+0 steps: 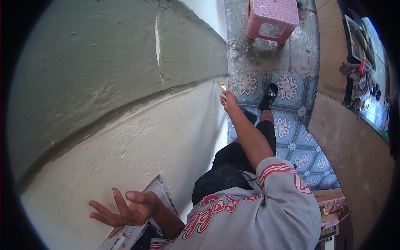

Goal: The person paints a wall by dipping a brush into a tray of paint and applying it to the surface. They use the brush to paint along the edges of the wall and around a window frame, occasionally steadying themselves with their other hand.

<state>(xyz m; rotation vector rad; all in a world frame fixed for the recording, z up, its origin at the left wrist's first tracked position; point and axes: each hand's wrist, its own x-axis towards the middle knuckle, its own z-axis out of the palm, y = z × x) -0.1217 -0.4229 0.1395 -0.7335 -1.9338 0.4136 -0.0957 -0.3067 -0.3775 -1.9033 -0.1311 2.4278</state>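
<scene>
My right hand [228,101] reaches forward along the wall, its fingers closed around a small scraper-like tool [223,86] with a white and yellow handle. The tool's thin end lies close to the wall where the grey-green upper part meets the cream lower part. In front of the cream wall [166,146], at lower left, my left hand [129,210] is held out with fingers spread and nothing in it. A long groove [125,109] with rough edges runs between the two wall colours. Below my left wrist a recess with chipped edges [160,187] opens in the wall.
A pink plastic stool [273,18] stands ahead on stained concrete [291,58]. Blue flower-patterned tiles [287,121] cover the floor under my foot. Brown boards [350,137] rise on the right, near a glass-topped surface with a crumpled cloth [362,83].
</scene>
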